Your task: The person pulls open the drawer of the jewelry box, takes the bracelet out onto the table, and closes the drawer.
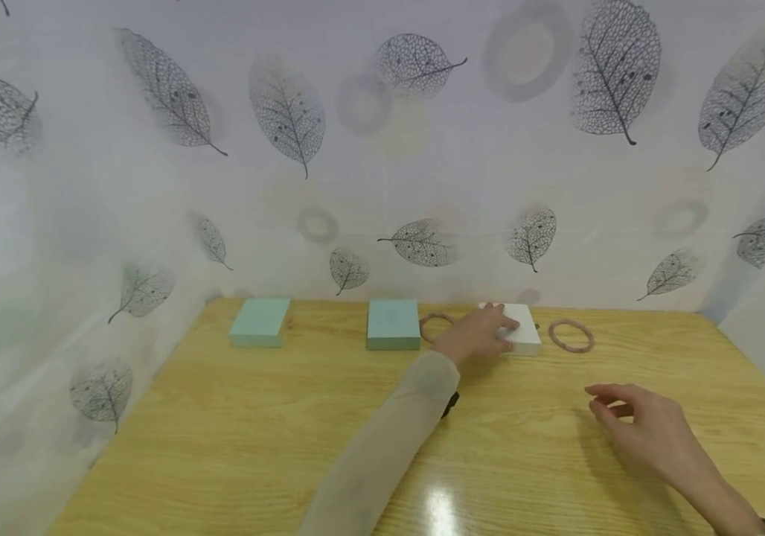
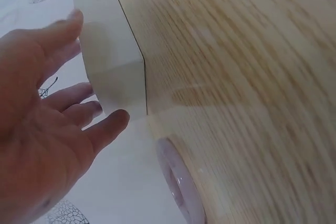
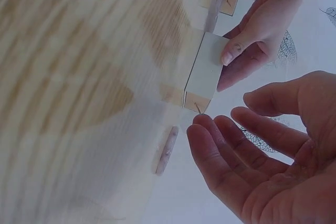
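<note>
At the back of the table, my left hand (image 1: 479,333) reaches over the white box (image 1: 525,335). Its fingers spread loosely across the box, and the thumb lies at the near top edge. The left wrist view shows the box (image 2: 113,51) seated on the wood, one fingertip overlapping its left end. A small tab (image 3: 198,108) sticks out of the box's right end. My right hand (image 1: 650,428) hovers over the table at the right, nearer to me, fingers loosely bent and nothing in them. A pinkish ring (image 1: 571,336) lies flat just right of the white box.
A mint-green box (image 1: 392,321) sits left of the white one, with another ring (image 1: 426,327) between them, partly behind the left arm. Farther left is a second mint-green box (image 1: 260,322). The leaf-patterned backdrop (image 1: 423,164) rises along the table's back edge.
</note>
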The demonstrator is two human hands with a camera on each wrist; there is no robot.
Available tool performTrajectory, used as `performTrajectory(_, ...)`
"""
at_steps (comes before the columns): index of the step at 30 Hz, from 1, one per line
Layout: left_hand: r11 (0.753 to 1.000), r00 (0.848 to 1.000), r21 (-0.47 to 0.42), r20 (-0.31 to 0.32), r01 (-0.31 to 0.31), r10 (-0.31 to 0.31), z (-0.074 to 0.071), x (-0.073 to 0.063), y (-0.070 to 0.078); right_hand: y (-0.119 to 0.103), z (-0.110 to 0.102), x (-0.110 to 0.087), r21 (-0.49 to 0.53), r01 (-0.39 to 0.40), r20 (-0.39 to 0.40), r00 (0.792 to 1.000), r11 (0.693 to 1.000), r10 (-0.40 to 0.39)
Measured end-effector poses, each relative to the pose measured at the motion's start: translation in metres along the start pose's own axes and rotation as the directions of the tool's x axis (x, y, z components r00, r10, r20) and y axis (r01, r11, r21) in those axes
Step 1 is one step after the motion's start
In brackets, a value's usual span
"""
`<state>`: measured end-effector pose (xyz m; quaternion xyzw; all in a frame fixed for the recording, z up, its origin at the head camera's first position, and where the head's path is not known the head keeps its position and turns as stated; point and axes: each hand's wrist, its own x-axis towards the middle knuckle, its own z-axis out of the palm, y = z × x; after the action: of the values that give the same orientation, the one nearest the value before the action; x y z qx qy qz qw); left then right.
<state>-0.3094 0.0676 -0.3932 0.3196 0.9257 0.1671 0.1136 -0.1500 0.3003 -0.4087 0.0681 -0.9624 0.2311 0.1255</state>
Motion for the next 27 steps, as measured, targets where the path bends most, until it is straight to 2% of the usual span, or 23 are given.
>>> performTrajectory(4, 0.999, 1.000, -0.048, 0.022, 0.001, 0.000, 0.001, -0.004, 0.000, -0.001, 0.000, 0.000, 0.002, 0.002, -0.001, 1.000, 1.000, -0.002)
performTrajectory(7, 0.999, 0.999, -0.014, 0.034, -0.039, 0.039, 0.001, -0.010, -0.001, -0.001, 0.000, -0.001, 0.000, 0.017, -0.016, 1.000, 1.000, -0.017)
performTrajectory(9, 0.995, 0.995, 0.040, 0.042, -0.094, 0.092, 0.000, -0.017, -0.002, 0.000, 0.001, -0.003, -0.003, 0.029, -0.028, 0.999, 1.000, -0.029)
performTrajectory(11, 0.982, 0.987, 0.107, 0.048, -0.155, 0.151, -0.001, -0.026, -0.002, 0.000, 0.001, -0.004, -0.003, 0.023, -0.021, 0.999, 1.000, -0.023)
performTrajectory(13, 0.958, 0.976, 0.187, 0.041, -0.217, 0.213, -0.002, -0.036, -0.003, -0.001, 0.002, -0.005, -0.003, 0.021, -0.019, 1.000, 1.000, -0.021)
performTrajectory(17, 0.910, 0.954, 0.299, 0.002, -0.286, 0.299, 0.001, -0.060, -0.010, -0.003, 0.000, -0.006, -0.001, -0.001, 0.008, 1.000, 1.000, 0.001)
performTrajectory(21, 0.883, 0.934, 0.329, -0.012, -0.334, 0.358, 0.004, -0.083, -0.016, -0.003, -0.005, -0.005, -0.011, -0.025, 0.039, 0.999, 1.000, 0.025)
performTrajectory(27, 0.873, 0.917, 0.312, -0.016, -0.374, 0.398, 0.001, -0.113, -0.021, -0.001, -0.006, -0.006, -0.015, -0.013, 0.026, 1.000, 1.000, 0.014)
